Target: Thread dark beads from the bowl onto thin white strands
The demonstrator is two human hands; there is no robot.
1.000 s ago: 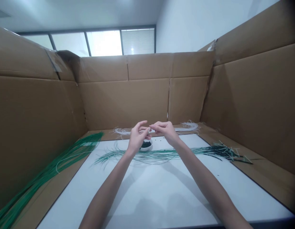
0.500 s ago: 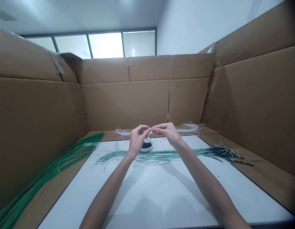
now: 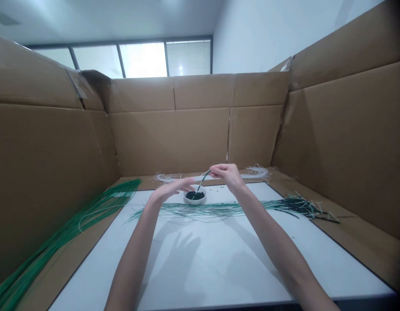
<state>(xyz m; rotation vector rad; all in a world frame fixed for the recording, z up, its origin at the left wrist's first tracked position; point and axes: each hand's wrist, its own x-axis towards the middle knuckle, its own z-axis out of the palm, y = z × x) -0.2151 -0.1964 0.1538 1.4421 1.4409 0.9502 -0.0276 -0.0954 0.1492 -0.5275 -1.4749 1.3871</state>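
My right hand [image 3: 229,175] pinches the upper end of a thin string with dark beads [image 3: 203,178] on it. The beaded string slants down and left from my fingertips toward a small white bowl [image 3: 203,201]. Small dark green or black beads [image 3: 194,196] lie in the bowl. My left hand [image 3: 172,189] is open, its fingers stretched out just left of the string, above the bowl's left side. Whether those fingertips touch the string I cannot tell.
Green strands [image 3: 219,210] with dark ends at the right cross the white board [image 3: 251,263]. A thick green bundle [image 3: 67,229] lies at the left. White strands [image 3: 258,172] lie behind the board. Cardboard walls [image 3: 170,138] stand on three sides.
My left hand has let go of the string, opened and moved left. My right hand still holds the string, and its beaded length now shows between the hands.
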